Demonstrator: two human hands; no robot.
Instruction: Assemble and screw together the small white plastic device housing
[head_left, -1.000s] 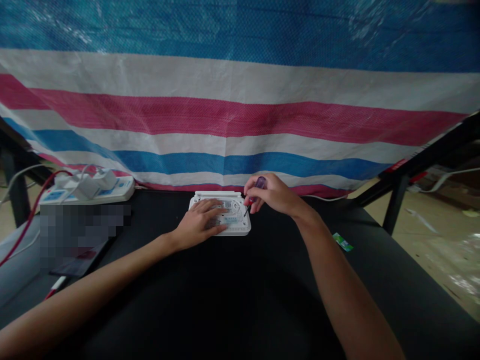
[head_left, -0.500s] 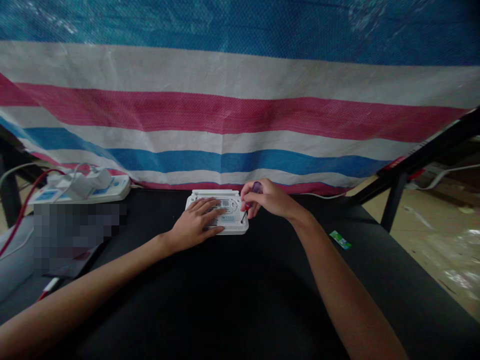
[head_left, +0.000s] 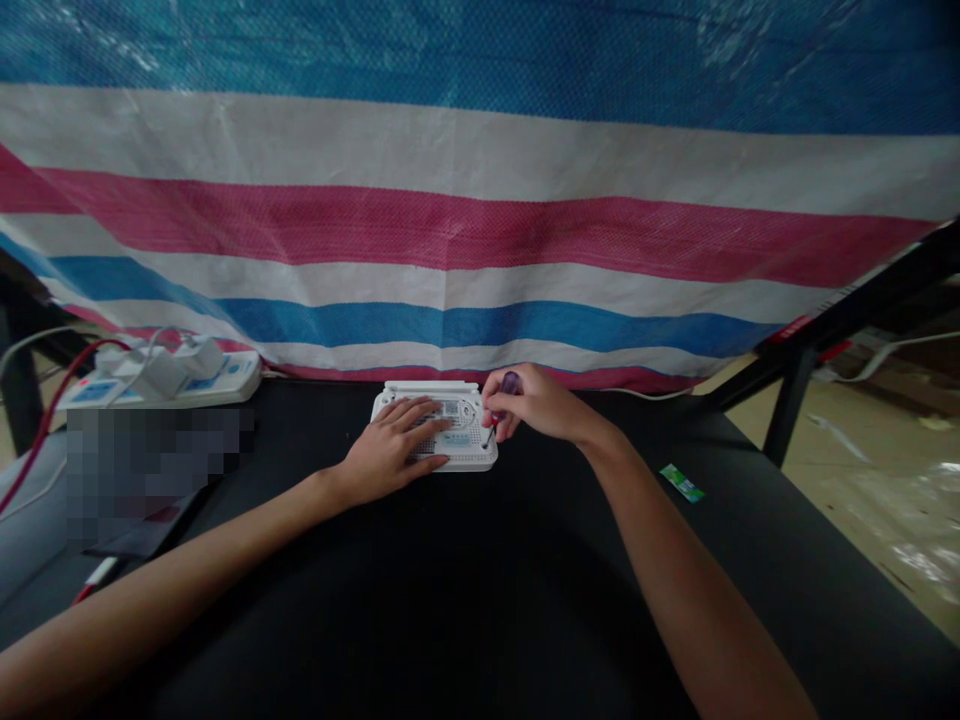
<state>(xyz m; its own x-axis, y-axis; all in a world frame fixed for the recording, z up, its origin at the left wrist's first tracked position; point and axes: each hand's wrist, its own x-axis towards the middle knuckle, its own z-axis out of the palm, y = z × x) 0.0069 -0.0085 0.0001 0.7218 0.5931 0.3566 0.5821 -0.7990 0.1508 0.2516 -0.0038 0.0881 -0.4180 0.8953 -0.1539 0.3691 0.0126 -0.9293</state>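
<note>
"Resting on the tabletop [head_left: 465,590], near its far edge, is a white perforated case [head_left: 472,463] with a white bar [head_left: 431,385] along its far side. How are the hands arranged?"

"Left hand [head_left: 390,440]: palm down, fingers spread over the left and middle portions of the case. Right hand [head_left: 541,402]: fingers pinching a purple-handled screwdriver [head_left: 511,384], its dark shaft slanting down to the near right corner of the case."

"Does the tip sit in a screw?"

"Too small to tell; it points at a dark spot beside that corner."

"And the surroundings?"

"Left: a white power strip [head_left: 240,377] carrying white plugs [head_left: 161,373]; nearer the viewer, a dark flat device [head_left: 139,537], partly masked by pixelation, with a white connector [head_left: 103,571] at its near edge. Right: a small green packet [head_left: 682,483], lying flat beyond the right forearm, well apart from the case. Background: a sheet [head_left: 442,235] striped blue, white and red, with a slanting black frame [head_left: 791,410] at right."
</note>
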